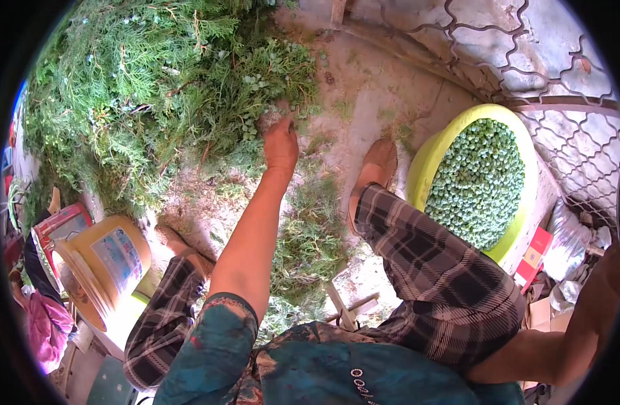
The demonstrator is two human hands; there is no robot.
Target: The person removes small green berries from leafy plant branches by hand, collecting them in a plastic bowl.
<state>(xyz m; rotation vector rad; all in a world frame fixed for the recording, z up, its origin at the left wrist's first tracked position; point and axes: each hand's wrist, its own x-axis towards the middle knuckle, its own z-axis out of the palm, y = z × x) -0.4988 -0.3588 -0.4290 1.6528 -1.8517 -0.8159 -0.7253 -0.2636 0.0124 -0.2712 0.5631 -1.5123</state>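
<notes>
My left hand (281, 145) reaches forward to the edge of a large heap of cut evergreen branches (134, 88), scale-leaved, with small pale green berries among the foliage. The fingers look curled closed against the lower sprigs; what they hold is hidden. At the right edge my right arm (566, 354) is bent beside my knee, and its hand does not show. To the right of my foot, a yellow-green tub (426, 162) is filled nearly to the rim with small round green berries (477, 182).
Loose sprigs (306, 236) litter the floor between my feet, near a small wooden piece (340, 304). A tan bucket (114, 263) lies tipped on the left. A wire grille (519, 40) lines the right side, with a red box (534, 253) and plastic bag (570, 239) below.
</notes>
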